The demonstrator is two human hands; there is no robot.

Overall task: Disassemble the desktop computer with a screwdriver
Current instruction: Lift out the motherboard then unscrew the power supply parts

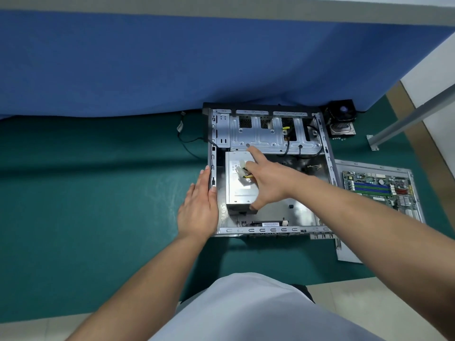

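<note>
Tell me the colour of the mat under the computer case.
Dark teal green; the mat under the computer case shows plainly in the head view.

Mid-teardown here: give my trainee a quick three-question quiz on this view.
1. True or false: the motherboard is still mounted inside the case.
2. The left hand is: A) flat against the case's left wall, B) holding a screwdriver, C) lifting the cooler fan.
3. Which silver box does the right hand reach across?

Key: 1. False, it lies on a panel right of the case. 2. A. 3. The power supply.
</note>
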